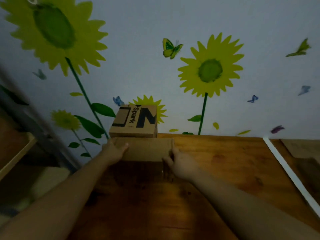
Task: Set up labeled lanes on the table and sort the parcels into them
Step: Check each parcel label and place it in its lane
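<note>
Dim pale wall (pixel 138 49) with sunflower and butterfly decals (pixel 210 71).

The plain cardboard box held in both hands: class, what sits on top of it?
A smaller printed box marked "Spark" rests on the plain box's far end, against the wall. The left hand and right hand grip its sides. Their contact seam is hidden.

The upper cardboard box (pixel 134 121) reads "Spark" and "N".
</note>
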